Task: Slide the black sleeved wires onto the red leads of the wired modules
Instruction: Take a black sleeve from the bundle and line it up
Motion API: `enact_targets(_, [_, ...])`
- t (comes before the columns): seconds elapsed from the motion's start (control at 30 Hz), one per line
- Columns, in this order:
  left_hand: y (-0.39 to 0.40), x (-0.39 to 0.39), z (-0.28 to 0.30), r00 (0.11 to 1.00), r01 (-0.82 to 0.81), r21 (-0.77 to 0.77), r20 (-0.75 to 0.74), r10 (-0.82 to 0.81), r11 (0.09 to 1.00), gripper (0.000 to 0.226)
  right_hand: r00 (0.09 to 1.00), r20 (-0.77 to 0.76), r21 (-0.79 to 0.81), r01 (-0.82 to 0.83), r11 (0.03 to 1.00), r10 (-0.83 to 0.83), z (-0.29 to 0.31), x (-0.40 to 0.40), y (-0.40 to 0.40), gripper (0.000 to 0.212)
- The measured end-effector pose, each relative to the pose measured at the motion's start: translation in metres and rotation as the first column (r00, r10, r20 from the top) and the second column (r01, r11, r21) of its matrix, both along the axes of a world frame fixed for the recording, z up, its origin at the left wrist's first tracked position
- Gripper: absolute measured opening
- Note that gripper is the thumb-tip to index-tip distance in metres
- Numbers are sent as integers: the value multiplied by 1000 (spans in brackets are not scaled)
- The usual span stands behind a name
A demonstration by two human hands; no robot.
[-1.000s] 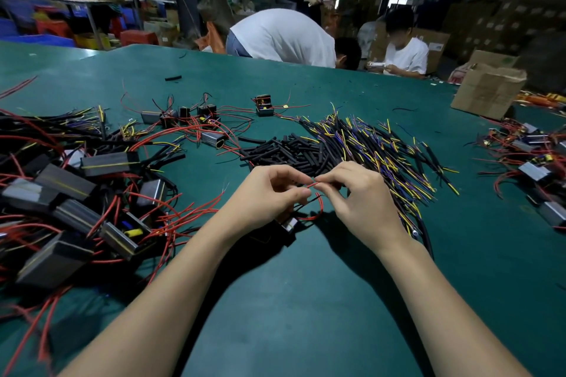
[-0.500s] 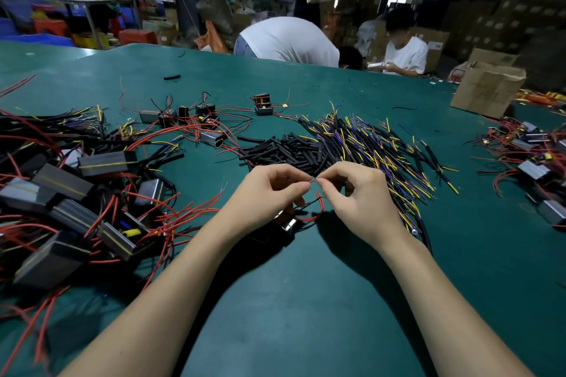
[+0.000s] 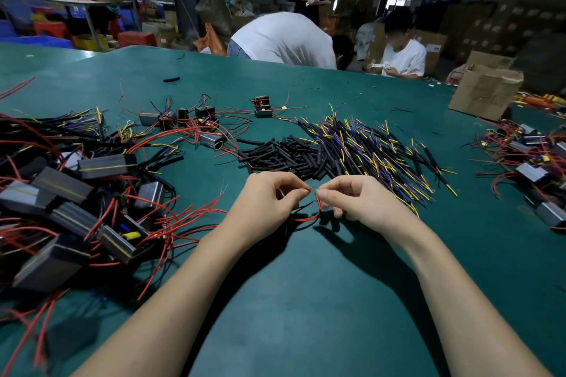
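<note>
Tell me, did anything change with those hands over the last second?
Very little. The left hand and right hand keep pinching the red wire between their fingertips, and its loop now hangs more openly below them. The small module seen under the left hand earlier is now hidden. The piles on the green table stayed put.

Left hand point(image 3: 269, 196) hides the module at the red lead point(image 3: 309, 217)'s far end. What the right hand point(image 3: 358, 197) pinches: too small to tell. Module heap point(image 3: 61, 202) cut off by left edge; right-side pile point(image 3: 533, 168) cut by right edge.
</note>
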State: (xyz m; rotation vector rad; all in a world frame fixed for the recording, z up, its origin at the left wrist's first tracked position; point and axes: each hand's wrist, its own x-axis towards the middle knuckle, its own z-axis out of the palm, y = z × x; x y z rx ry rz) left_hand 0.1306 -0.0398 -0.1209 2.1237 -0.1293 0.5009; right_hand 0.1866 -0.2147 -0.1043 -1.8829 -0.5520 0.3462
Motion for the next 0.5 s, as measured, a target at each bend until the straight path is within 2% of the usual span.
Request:
enact_targets(0.03, [0, 1, 0, 1000, -28, -4, 5, 28, 1000, 10, 998, 45, 6, 47, 999, -47, 1, 2, -1, 7])
enact_targets(0.1, [1, 3, -1, 996, -93, -38, 0, 93, 995, 10, 973, 83, 140, 202, 969, -215, 3, 7, -4, 5])
enact_targets(0.17, [1, 4, -2, 987, -161, -74, 9, 162, 984, 9, 903, 116, 226, 380, 897, -413, 2, 16, -4, 12])
enact_targets(0.23, [0, 4, -4, 977, -209, -72, 31, 212, 975, 9, 827, 256, 138, 481, 866, -500, 0, 27, 4, 20])
enact_targets(0.33, [-1, 5, -7, 961, -263, -70, 71, 268, 962, 8, 807, 455, -91, 464, 881, -377, 0, 43, 28, 13])
enact_targets(0.4, [1, 6, -9, 946, -298, -82, 105, 305, 951, 7, 827, 506, -253, 414, 875, -245, 0, 53, 43, 11])
enact_targets(0.5, [2, 7, -10, 930, -326, -117, 139, 341, 938, 7, 819, 573, -489, 325, 810, 17, -3, 62, 53, 22])
